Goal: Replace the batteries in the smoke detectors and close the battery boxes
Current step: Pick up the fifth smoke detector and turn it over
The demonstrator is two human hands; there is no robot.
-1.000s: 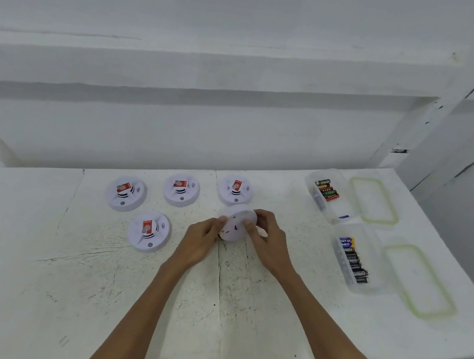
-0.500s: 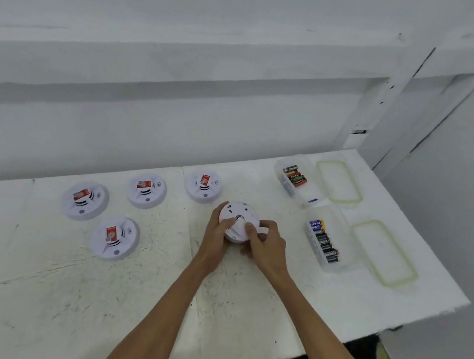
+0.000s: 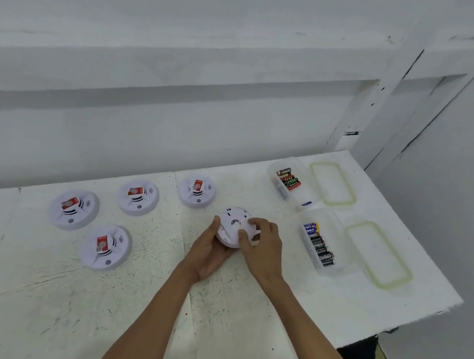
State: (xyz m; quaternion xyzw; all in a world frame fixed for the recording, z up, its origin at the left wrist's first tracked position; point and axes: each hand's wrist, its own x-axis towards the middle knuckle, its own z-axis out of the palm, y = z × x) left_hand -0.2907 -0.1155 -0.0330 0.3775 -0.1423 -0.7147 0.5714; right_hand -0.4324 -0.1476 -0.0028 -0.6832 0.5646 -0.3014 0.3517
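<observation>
At the middle of a scuffed white table (image 3: 29, 286): one smoke detector (image 3: 233, 226), white, round, turned back-side up and tilted, held in both hands; whether its lower edge touches the table cannot be told. Left hand (image 3: 208, 252): cups the detector from below and the left, thumb lying along the left rim, fingers curled beneath it. Right hand (image 3: 263, 244): fingers curled over the right rim, thumb pressed on the back face near the centre. To the left, well apart from the hands, four more detectors face up, each with a red label: far detector (image 3: 197, 191), second detector (image 3: 137, 196), third detector (image 3: 73, 209), nearest detector (image 3: 105, 246). To the right, two clear boxes stand open: far box (image 3: 297, 199) holding mixed batteries (image 3: 288, 178), near box (image 3: 340, 244) holding a row of dark batteries (image 3: 319, 245). Just beside each box, on its right, lies a green-rimmed lid: far lid (image 3: 332, 183), near lid (image 3: 378, 254).
</observation>
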